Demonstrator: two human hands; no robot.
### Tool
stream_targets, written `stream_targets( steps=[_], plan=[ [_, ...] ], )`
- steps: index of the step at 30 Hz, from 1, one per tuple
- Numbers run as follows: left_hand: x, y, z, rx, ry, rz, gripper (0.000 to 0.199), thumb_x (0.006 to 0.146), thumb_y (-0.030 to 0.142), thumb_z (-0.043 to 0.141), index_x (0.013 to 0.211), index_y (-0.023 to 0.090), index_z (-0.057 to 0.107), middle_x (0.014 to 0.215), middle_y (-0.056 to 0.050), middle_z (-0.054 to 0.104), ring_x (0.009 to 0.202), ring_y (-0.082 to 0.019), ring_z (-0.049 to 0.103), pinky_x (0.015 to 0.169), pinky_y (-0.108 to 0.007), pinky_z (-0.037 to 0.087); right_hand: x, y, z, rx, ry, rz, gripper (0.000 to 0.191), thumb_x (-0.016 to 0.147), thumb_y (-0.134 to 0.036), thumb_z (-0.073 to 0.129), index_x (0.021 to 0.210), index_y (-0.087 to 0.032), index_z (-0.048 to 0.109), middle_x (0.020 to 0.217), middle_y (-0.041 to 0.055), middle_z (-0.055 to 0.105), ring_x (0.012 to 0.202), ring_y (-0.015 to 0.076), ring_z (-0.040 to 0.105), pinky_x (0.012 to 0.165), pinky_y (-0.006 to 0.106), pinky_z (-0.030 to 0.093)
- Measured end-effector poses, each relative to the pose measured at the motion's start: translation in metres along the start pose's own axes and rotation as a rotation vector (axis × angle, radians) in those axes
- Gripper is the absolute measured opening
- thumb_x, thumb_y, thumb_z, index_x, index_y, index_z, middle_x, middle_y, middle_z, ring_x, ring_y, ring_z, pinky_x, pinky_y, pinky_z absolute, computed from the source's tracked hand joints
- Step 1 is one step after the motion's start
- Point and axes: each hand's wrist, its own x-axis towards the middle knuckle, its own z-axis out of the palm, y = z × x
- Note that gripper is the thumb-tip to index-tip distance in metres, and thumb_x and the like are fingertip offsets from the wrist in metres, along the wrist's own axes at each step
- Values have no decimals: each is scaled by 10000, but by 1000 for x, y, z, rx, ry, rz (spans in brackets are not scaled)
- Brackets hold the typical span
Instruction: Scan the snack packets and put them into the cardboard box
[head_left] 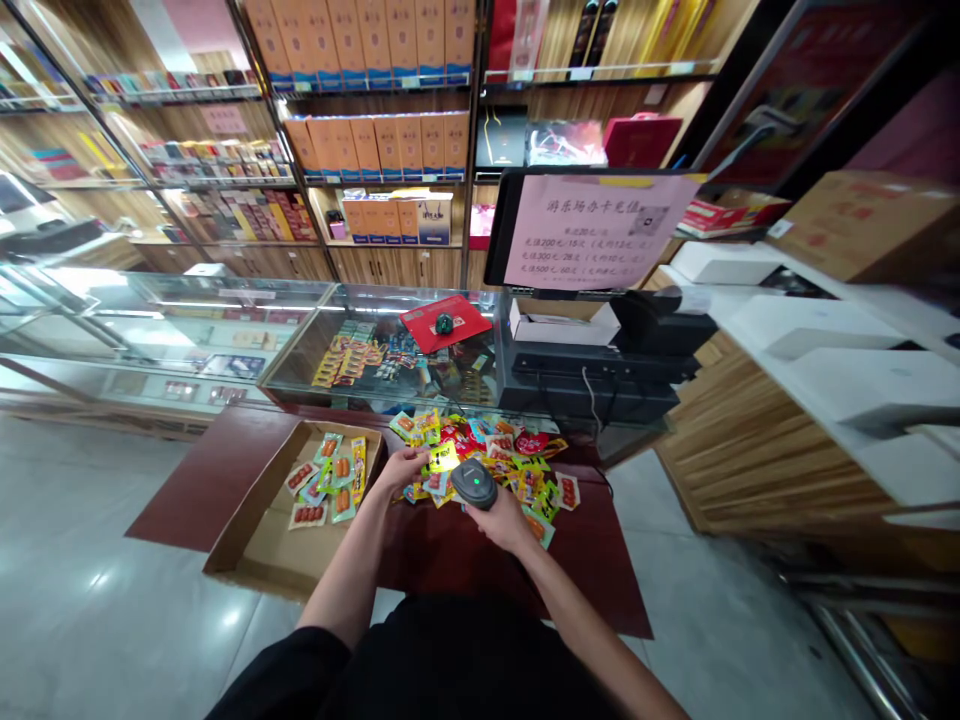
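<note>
My left hand (405,468) pinches a small yellow snack packet (442,457) by its left end. In my right hand (504,522) is a dark grey barcode scanner (474,482), its green light lit and its head close to the packet. Beyond and around both hands spreads a loose pile of colourful snack packets (529,485) on the dark red table (427,560). To the left stands a shallow cardboard box (277,555), holding several sausage packets (343,468) and part of its bare bottom.
Behind the table is a glass display counter (300,340) with a red envelope (450,322) on top. A dark screen with a pink paper sign (592,235) and a white open box (564,325) stand right of it. Shelves of orange boxes (397,145) line the back.
</note>
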Motion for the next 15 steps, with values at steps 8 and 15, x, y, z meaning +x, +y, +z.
stream_targets(
  steps=[8, 15],
  plan=[
    [-6, 2, -17, -28, 38, 30, 297, 596, 270, 838, 781, 101, 679, 714, -25, 659, 578, -104, 608, 539, -217, 521, 2, -2, 4, 7, -27, -41, 212, 709, -298, 655, 884, -186, 697, 657, 44, 717, 752, 237, 709, 607, 258, 495],
    [-22, 13, -85, -135, 228, 83, 277, 665, 289, 811, 833, 109, 683, 631, -3, 633, 489, -62, 570, 597, -215, 549, 7, -14, 20, 15, -94, -83, 235, 706, -309, 649, 892, -177, 704, 658, 55, 715, 750, 243, 714, 614, 265, 505]
  ],
)
